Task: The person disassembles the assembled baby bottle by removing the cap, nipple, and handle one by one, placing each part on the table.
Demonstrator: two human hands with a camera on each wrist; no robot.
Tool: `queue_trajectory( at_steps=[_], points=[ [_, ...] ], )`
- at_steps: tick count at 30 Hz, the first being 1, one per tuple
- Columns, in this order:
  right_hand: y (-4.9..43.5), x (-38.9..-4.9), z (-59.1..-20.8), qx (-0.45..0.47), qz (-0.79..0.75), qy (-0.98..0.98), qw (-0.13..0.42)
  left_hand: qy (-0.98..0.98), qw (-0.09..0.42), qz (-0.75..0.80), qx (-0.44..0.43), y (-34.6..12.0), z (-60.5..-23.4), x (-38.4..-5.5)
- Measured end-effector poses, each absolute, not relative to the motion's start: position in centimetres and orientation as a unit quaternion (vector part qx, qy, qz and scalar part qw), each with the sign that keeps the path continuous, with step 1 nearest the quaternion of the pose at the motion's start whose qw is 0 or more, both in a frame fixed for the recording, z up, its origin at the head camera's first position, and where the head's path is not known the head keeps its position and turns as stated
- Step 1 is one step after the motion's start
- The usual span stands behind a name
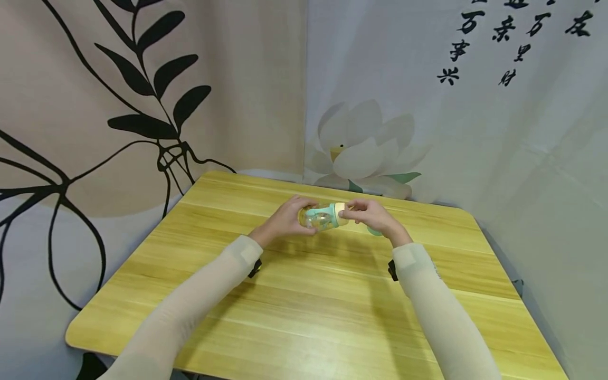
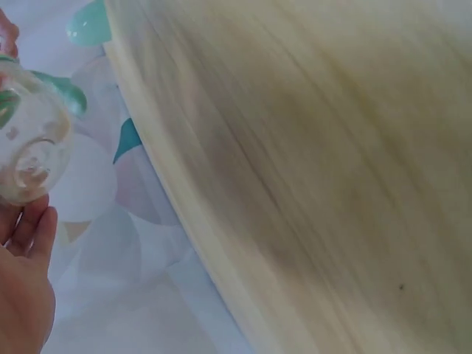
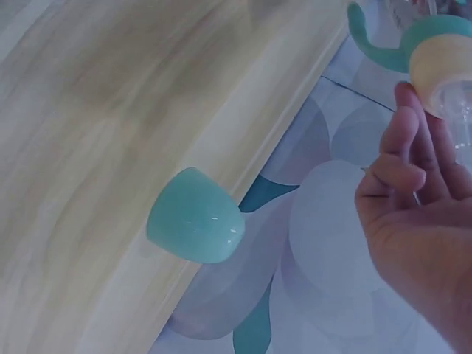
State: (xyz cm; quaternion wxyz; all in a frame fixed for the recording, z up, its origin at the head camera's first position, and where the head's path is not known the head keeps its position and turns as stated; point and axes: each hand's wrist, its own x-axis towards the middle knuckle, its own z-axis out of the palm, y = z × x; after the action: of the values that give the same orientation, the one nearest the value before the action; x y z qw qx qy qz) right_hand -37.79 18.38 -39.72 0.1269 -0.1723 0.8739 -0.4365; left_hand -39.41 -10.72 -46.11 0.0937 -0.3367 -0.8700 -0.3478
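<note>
A clear baby bottle (image 1: pixel 320 217) with mint-green handles is held tilted on its side above the table. My left hand (image 1: pixel 287 217) grips its body near the base. At the other end, the fingers of my right hand (image 1: pixel 372 215) pinch the cream collar (image 3: pixel 440 68). A clear teat (image 3: pixel 459 122) sticks out of that collar in the right wrist view. Below the right hand a mint-green cap (image 3: pixel 195 217) rests on the table near its far edge; the hand partly covers it in the head view.
The pale wooden table (image 1: pixel 304 311) has rounded corners. Behind it hangs a curtain printed with black leaves (image 1: pixel 166 74), a white lotus (image 1: pixel 361 142) and black characters (image 1: pixel 458 50). Both forearms reach in over the table from the near side.
</note>
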Motion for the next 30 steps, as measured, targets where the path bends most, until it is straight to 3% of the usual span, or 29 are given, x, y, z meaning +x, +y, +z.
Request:
queue_trajectory(
  at_steps=[8,12,21,30],
  points=[
    [18.8,-37.7,-40.2,-0.229,-0.471,0.841,0.134,-0.835,-0.002,-0.476,-0.276,-11.1,-47.1,-38.8],
    [18.8,-38.1,-39.4,-0.253,-0.474,0.835,0.118,-0.836,-0.022,-0.49,-0.245,-11.4,-45.9,-39.0],
    [19.0,-38.4,-39.3,-0.205,-0.467,0.848,0.143,-0.833,0.014,-0.48,-0.275,-11.4,-46.1,-39.5],
    [18.7,-38.7,-39.1,-0.122,-0.446,0.876,0.136,-0.849,0.111,-0.424,-0.295,-10.7,-46.1,-40.0]
  ],
)
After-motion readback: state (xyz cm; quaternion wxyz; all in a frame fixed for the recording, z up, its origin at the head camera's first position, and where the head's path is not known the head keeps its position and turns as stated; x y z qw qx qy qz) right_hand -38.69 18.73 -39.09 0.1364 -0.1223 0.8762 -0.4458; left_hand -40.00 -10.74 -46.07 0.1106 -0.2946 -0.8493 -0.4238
